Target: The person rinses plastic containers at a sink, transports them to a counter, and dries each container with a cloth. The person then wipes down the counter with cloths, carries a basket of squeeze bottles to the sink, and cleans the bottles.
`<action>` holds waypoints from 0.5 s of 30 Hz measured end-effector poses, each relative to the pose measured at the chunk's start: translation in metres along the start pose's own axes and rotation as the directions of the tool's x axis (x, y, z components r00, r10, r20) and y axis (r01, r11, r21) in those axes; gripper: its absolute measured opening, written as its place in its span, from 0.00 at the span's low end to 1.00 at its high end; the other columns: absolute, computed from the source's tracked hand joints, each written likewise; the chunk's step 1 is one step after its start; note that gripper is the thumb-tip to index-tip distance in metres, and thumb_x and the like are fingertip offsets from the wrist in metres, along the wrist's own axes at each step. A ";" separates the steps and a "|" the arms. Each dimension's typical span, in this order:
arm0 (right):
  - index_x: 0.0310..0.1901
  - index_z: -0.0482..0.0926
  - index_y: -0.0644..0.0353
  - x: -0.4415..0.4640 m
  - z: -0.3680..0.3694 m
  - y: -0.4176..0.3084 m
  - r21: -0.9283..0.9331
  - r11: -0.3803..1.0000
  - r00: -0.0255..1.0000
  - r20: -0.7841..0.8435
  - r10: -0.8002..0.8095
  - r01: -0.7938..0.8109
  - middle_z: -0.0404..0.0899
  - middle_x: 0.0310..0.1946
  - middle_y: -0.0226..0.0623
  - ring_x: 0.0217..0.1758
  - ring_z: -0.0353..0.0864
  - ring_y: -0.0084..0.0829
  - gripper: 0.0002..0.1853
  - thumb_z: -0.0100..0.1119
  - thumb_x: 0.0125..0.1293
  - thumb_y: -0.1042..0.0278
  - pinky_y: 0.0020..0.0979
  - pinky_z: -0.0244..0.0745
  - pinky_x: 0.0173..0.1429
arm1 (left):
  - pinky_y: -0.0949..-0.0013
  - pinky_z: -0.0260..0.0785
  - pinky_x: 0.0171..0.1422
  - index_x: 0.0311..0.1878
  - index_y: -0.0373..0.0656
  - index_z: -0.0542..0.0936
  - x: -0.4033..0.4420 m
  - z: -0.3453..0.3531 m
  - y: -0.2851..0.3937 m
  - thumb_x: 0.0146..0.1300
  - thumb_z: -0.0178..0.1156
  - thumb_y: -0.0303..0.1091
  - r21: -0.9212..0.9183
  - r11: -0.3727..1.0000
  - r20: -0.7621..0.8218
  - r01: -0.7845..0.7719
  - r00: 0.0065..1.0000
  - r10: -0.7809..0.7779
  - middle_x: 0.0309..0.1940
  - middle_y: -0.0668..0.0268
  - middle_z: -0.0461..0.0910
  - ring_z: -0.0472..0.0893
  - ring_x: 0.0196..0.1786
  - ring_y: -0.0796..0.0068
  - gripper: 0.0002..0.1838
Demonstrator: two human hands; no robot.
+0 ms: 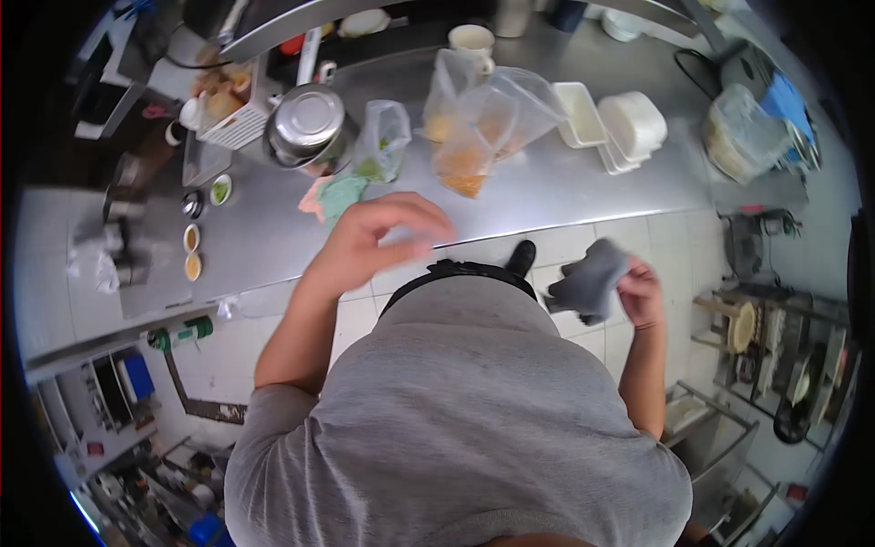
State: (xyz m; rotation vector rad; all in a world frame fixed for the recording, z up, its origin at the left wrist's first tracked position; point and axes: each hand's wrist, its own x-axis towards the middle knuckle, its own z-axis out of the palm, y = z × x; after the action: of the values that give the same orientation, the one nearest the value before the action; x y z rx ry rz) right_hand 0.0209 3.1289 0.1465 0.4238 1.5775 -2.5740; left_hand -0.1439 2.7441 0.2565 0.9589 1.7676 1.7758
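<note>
My left hand [378, 239] is in front of the steel counter [547, 196], its fingers apart and slightly blurred, with nothing in them. Just beyond it lie a green cloth [342, 195] and a pink cloth [313, 199]. Off to the right of my body, my right hand [641, 290] pinches a dark grey cloth [591, 283] that hangs above the tiled floor. Clear plastic bags [469, 164] with orange and yellow contents sit on the counter, beside a small bag of green leaves [383, 146].
A lidded metal pot [310, 118] stands near a white basket [239, 126]. White containers [580, 114] and stacked foam boxes [633, 128] are at the back right. Small sauce cups [192, 266] stand at the left. A rack [770, 356] with pans is on the right.
</note>
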 end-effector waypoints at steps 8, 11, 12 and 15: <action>0.60 0.63 0.70 -0.016 -0.016 -0.103 0.094 0.861 0.852 -0.231 -0.470 0.500 0.70 0.57 0.45 0.62 0.69 0.37 0.24 0.51 0.63 0.71 0.36 0.58 0.68 | 0.53 0.61 0.59 0.38 0.49 0.83 0.063 0.068 0.109 0.61 0.55 0.32 -0.365 0.717 0.715 -0.594 0.314 0.624 0.34 0.62 0.76 0.74 0.40 0.65 0.08; 0.59 0.63 0.70 -0.008 -0.037 -0.117 0.027 0.870 0.844 -0.259 -0.470 0.493 0.71 0.57 0.44 0.62 0.68 0.36 0.23 0.50 0.64 0.71 0.35 0.58 0.68 | 0.55 0.62 0.55 0.32 0.47 0.80 0.086 0.056 0.114 0.61 0.55 0.32 -0.234 0.706 0.478 -0.668 0.553 0.682 0.31 0.66 0.76 0.74 0.38 0.70 0.05; 0.59 0.64 0.70 -0.004 -0.043 -0.118 0.005 0.881 0.850 -0.265 -0.456 0.474 0.71 0.57 0.44 0.62 0.68 0.35 0.22 0.49 0.64 0.71 0.35 0.58 0.68 | 0.55 0.62 0.55 0.33 0.47 0.80 0.087 0.056 0.113 0.61 0.55 0.32 -0.229 0.743 0.353 -0.629 0.658 0.666 0.31 0.66 0.76 0.74 0.38 0.70 0.05; 0.53 0.70 0.66 0.026 -0.038 -0.128 -0.003 0.917 0.874 -0.300 -0.382 0.400 0.75 0.51 0.38 0.54 0.74 0.30 0.16 0.49 0.64 0.72 0.33 0.63 0.60 | 0.56 0.62 0.56 0.35 0.46 0.79 0.091 0.081 0.102 0.61 0.56 0.33 -0.309 0.758 0.512 -0.574 0.572 0.641 0.33 0.66 0.75 0.73 0.40 0.70 0.04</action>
State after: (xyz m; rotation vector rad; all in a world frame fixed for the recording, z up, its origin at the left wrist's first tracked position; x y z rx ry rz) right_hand -0.0257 3.2235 0.2328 0.5700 1.8544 -2.9817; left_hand -0.1276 2.8581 0.3664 2.0038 0.9592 1.6095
